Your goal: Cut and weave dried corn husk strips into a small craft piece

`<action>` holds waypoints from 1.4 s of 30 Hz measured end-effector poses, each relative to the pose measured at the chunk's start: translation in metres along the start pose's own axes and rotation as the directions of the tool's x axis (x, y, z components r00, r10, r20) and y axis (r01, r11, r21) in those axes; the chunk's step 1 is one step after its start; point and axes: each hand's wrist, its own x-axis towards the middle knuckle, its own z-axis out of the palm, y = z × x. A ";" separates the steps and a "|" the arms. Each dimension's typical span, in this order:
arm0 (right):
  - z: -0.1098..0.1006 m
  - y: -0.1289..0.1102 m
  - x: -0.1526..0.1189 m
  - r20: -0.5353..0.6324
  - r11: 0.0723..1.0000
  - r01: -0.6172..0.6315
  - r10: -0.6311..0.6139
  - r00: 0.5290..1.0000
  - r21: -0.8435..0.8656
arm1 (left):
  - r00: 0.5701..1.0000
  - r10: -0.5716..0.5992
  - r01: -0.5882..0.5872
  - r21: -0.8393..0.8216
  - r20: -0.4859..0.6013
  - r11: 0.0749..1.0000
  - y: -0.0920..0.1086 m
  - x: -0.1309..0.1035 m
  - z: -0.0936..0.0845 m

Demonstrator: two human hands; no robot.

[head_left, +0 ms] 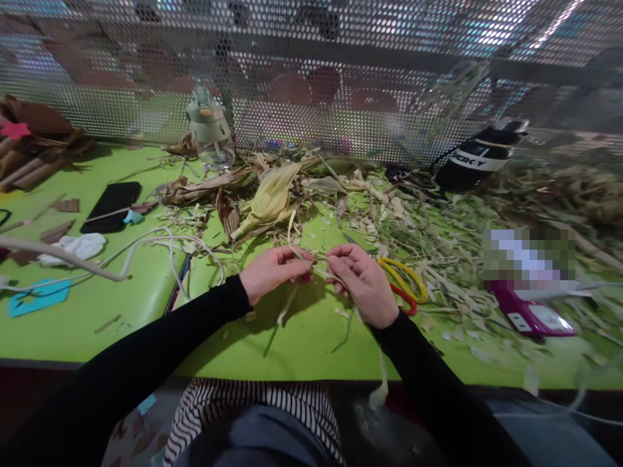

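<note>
Close together above the green table, my left hand and my right hand each pinch thin pale husk strips that run between the fingertips. Loose ends dangle below the left fingers, and another long strip hangs under my right wrist past the table edge. Exactly how the strips cross is too small to make out. Just beyond the hands lies a yellowish corn husk bundle. Beside my right hand rest scissors with yellow and red handles, partly hidden by that hand.
Dry husk scraps cover the back and right of the table. A clear bottle, a black bottle, a phone, a white cable and a purple power strip lie around. Perforated metal stands behind.
</note>
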 end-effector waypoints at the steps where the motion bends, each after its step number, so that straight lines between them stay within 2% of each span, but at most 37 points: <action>1: 0.000 -0.001 0.001 -0.001 1.000 0.003 -0.003 1.000 -0.007 | 1.000 -0.007 0.007 -0.009 0.002 1.000 0.000 0.000 0.001; 4: -0.001 -0.001 0.002 0.018 0.999 -0.008 0.009 1.000 -0.051 | 0.999 0.023 -0.023 -0.012 -0.044 1.000 0.001 -0.002 0.004; 7: -0.001 0.001 0.003 0.080 0.990 -0.077 0.087 0.993 -0.120 | 0.992 0.095 -0.092 0.041 -0.086 0.995 0.002 -0.003 0.005; 9: -0.001 0.003 0.002 0.140 0.984 -0.116 0.136 0.981 -0.137 | 0.990 0.123 -0.116 0.101 -0.072 0.988 0.002 -0.003 0.004; 12: -0.002 0.003 0.000 0.195 0.988 -0.131 0.145 0.970 -0.085 | 0.991 0.129 -0.122 0.165 -0.035 0.979 0.001 -0.003 0.001; 18: -0.005 0.004 -0.001 0.231 0.991 -0.129 0.132 0.964 -0.032 | 0.999 0.041 -0.042 0.085 0.009 0.996 0.006 -0.001 -0.005; 23: -0.010 0.008 0.003 0.169 0.984 -0.088 0.115 0.979 -0.158 | 0.991 -0.113 0.120 -0.099 0.074 0.988 0.015 -0.002 -0.007; 26: -0.012 0.011 0.007 0.169 0.962 0.021 0.026 0.985 -0.270 | 0.984 -0.155 0.166 -0.139 0.084 0.976 0.015 -0.003 -0.006; 28: -0.012 0.012 0.008 0.070 0.878 0.202 -0.191 0.979 -0.435 | 0.988 -0.135 0.143 -0.134 0.070 0.981 0.011 -0.002 -0.005; 29: -0.011 0.013 0.008 0.004 0.787 0.295 -0.349 0.937 -0.542 | 0.993 -0.113 0.118 -0.142 0.047 0.983 0.009 -0.001 -0.004; 30: -0.010 0.013 0.008 -0.039 0.667 0.371 -0.514 0.857 -0.647 | 0.996 -0.090 0.092 -0.163 0.019 0.982 0.007 0.000 -0.004; 31: -0.008 0.014 0.007 -0.028 0.532 0.428 -0.650 0.759 -0.730 | 0.997 -0.071 0.068 -0.196 -0.010 0.978 0.006 0.000 -0.003; 32: -0.006 0.014 0.005 0.042 0.398 0.478 -0.733 0.679 -0.783 | 0.998 -0.056 0.046 -0.238 -0.035 0.970 0.004 0.001 -0.002; 33: -0.003 0.014 0.003 0.147 0.277 0.530 -0.768 0.623 -0.801 | 0.998 -0.046 0.030 -0.280 -0.053 0.960 0.003 0.001 -0.001; 35: 0.004 0.014 -0.002 0.370 0.127 0.621 -0.705 0.605 -0.773 | 0.997 -0.043 0.017 -0.339 -0.070 0.941 0.002 0.000 0.003; 36: 0.007 0.014 -0.004 0.437 0.091 0.648 -0.667 0.603 -0.756 | 0.997 -0.047 0.021 -0.353 -0.067 0.935 0.002 -0.001 0.004; 38: 0.012 0.015 -0.007 0.482 0.071 0.679 -0.651 0.587 -0.731 | 0.998 -0.062 0.048 -0.361 -0.029 0.931 0.002 -0.002 0.007; 40: 0.014 0.015 -0.008 0.462 0.086 0.710 -0.703 0.541 -0.699 | 0.997 -0.070 0.073 -0.343 0.022 0.937 0.002 -0.002 0.006; 42: 0.012 0.015 -0.007 0.392 0.158 0.719 -0.750 0.533 -0.676 | 0.998 -0.052 0.059 -0.293 0.029 0.954 0.002 0.000 0.004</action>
